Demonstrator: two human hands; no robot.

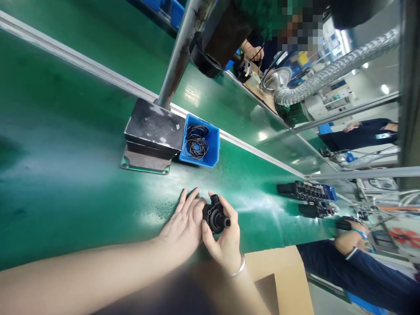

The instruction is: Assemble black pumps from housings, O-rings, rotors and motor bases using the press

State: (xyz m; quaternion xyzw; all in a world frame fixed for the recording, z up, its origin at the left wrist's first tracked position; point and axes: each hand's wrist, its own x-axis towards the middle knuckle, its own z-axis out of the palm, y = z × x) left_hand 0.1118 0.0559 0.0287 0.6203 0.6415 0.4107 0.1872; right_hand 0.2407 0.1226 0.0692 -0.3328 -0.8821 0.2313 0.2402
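Left hand (183,223) flat, fingers spread — right hand (223,238) curled, gripping.

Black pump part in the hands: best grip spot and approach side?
Likely the round ribbed body of the black pump part, pinched across its width from both sides. The right hand already cups it so; the left hand steadies it. Its short nozzles stick out, so avoid them.

The black pump housing (215,216) — small, round-bodied, with short stubby ports jutting from its top and right side — is held just above the green belt (82,183), near its front edge, its round face toward the camera.
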